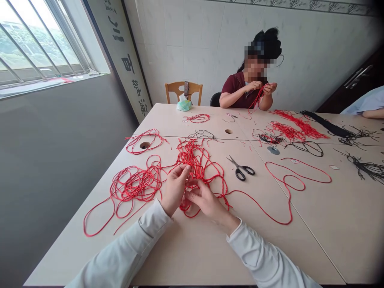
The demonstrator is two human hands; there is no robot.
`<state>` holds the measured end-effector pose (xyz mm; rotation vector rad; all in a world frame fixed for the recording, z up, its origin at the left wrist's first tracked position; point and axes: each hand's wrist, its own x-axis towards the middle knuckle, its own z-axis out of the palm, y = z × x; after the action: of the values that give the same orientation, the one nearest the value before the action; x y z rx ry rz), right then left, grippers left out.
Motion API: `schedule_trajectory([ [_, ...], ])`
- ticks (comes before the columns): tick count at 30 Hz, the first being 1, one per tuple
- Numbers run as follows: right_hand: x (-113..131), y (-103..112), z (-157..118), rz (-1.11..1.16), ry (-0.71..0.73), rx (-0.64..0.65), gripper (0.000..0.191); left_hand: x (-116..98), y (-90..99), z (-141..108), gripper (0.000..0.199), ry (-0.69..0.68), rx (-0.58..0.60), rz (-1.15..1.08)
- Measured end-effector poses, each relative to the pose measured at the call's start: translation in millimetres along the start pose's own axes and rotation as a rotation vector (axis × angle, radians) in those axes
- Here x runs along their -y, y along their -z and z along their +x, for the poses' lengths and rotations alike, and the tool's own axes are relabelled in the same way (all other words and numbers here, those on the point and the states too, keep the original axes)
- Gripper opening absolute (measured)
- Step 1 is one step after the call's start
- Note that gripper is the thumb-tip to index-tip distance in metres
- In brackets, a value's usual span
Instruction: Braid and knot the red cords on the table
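Observation:
Near the middle of the table, my left hand (176,186) pinches a red cord, thumb against forefinger. Just to its right and slightly lower, my right hand (207,200) has its fingers curled and closed on the red cord too. A pile of knotted red cords (192,154) lies behind and under both hands, with loops spreading to the right. Left of my hands is a loose coil of smooth red cord (135,186). One long red cord (261,204) runs out to the right in wide curves. The exact spot between my fingertips is partly hidden.
Black-handled scissors (241,168) lie open right of the pile. Farther back are a red cord bundle (199,118), a tissue pack (184,105), a metal disc (273,150) and black cords (330,126). Across the table a person (240,88) handles red cord. Another person's sleeve (366,102) shows at right.

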<state>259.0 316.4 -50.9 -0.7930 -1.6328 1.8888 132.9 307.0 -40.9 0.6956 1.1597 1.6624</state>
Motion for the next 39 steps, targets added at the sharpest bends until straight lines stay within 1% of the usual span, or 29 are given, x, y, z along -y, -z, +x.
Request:
schedule_trajectory([
  [2,7.7,6.2,-2.0,-0.021,-0.110,0.172,0.030,-3.6,1.1,0.6,0.029,-0.014,-0.010,0.064],
  [3,12.6,10.1,-2.9,-0.047,-0.150,0.221,0.030,-5.1,1.6,0.8,0.029,-0.020,-0.009,0.088],
  [4,17.6,13.9,-3.6,-0.070,-0.165,0.228,0.030,-6.5,1.9,1.0,0.028,-0.022,-0.003,0.106],
  [5,22.1,17.4,-4.2,-0.090,-0.151,0.206,0.030,-7.7,2.0,1.1,0.028,-0.025,0.004,0.120],
  [7,28.6,23.9,-5.0,-0.146,-0.073,0.141,0.028,-9.6,1.9,0.8,0.029,-0.033,0.016,0.152],
  [9,31.7,31.1,-5.8,-0.255,-0.019,0.122,0.025,-10.6,2.1,0.7,0.029,-0.041,0.041,0.221],
  [11,32.8,39.8,-6.9,-0.370,-0.003,0.099,0.021,-10.2,3.3,1.3,0.029,-0.057,0.084,0.316],
  [13,33.7,49.4,-7.9,-0.468,0.045,0.035,0.020,-8.5,5.2,2.4,0.029,-0.081,0.137,0.409],
  [15,34.8,57.9,-7.9,-0.569,0.139,-0.045,0.020,-6.8,6.5,2.8,0.030,-0.084,0.178,0.477],
  [17,35.8,63.6,-7.0,-0.667,0.209,-0.110,0.017,-6.7,5.9,1.5,0.030,-0.061,0.209,0.518],
  [20,36.1,66.4,-5.0,-0.744,0.260,-0.145,0.015,-11.2,1.6,-4.1,0.030,0.024,0.274,0.566],
  [23,34.4,65.4,-2.9,-0.730,0.282,-0.184,0.017,-16.5,-2.3,-9.1,0.032,0.118,0.338,0.558],
  [26,31.2,64.7,-0.3,-0.607,0.218,-0.228,0.017,-16.1,-0.8,-8.6,0.033,0.167,0.355,0.527],
  [29,28.9,64.7,2.3,-0.490,0.146,-0.250,0.019,-12.4,3.3,-5.1,0.034,0.192,0.350,0.514],
  [32,29.1,65.1,3.4,-0.467,0.117,-0.256,0.024,-12.0,5.2,-3.8,0.032,0.178,0.364,0.536],
  [34,29.9,65.7,3.2,-0.423,0.097,-0.221,0.027,-13.8,5.5,-4.0,0.031,0.178,0.388,0.539],
  [36,30.3,66.9,2.6,-0.350,0.072,-0.153,0.030,-15.4,6.5,-3.9,0.030,0.195,0.423,0.506],
  [39,29.7,68.7,1.8,-0.180,-0.006,-0.057,0.036,-16.1,9.2,-2.6,0.030,0.218,0.496,0.457],
])
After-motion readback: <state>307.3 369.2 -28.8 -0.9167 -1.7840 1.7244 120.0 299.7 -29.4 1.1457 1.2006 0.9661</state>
